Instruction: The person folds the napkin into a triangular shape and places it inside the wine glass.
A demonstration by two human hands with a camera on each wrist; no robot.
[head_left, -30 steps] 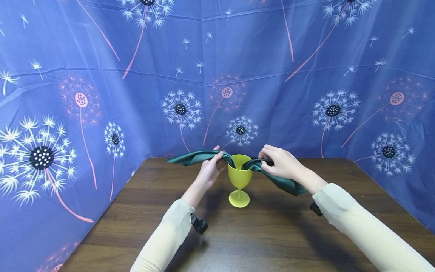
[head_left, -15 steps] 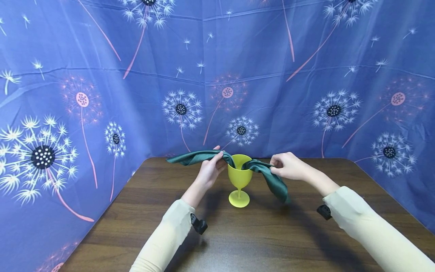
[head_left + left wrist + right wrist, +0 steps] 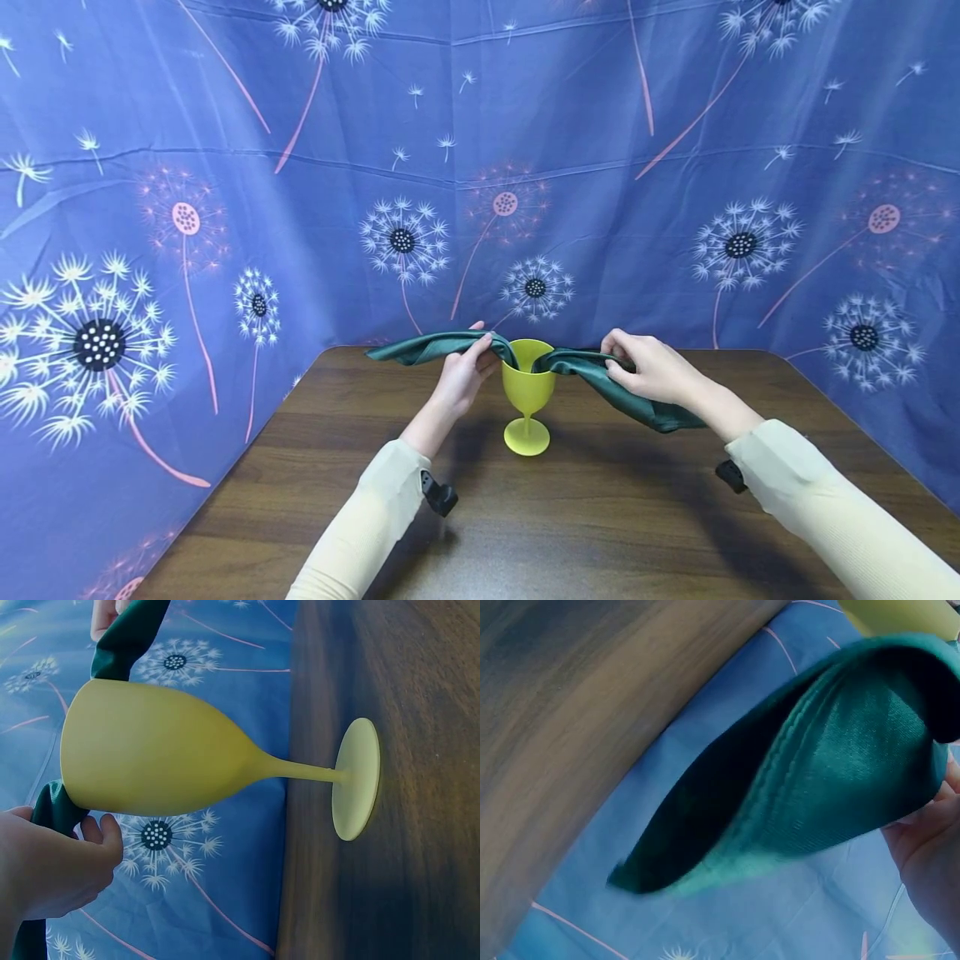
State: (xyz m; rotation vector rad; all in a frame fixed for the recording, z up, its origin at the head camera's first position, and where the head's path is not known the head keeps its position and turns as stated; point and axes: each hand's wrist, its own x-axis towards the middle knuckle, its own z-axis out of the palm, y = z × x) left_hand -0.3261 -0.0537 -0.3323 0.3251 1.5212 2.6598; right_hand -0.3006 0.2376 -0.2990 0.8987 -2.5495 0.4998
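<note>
A yellow plastic goblet (image 3: 528, 385) stands upright on the table. A green satin cloth (image 3: 420, 347) dips into its bowl, and its two ends come out over opposite sides of the rim. My left hand (image 3: 463, 377) holds the left end close to the rim, with that end trailing away to the left. To the right of the goblet, my right hand (image 3: 654, 368) pinches the other end, which droops below the hand. Close up in the right wrist view, this loose end (image 3: 832, 772) folds over on itself. The part inside the bowl is mostly hidden.
The brown wooden table (image 3: 570, 533) reaches back to a blue curtain (image 3: 465, 117) printed with dandelions. A black wrist camera (image 3: 439, 493) sits on the left sleeve, and another (image 3: 731, 476) on the right.
My right hand has slid rightward along the cloth, away from the goblet. Its loose end hung down half a second ago and now spreads out to the right. The left hand stays in place.
</note>
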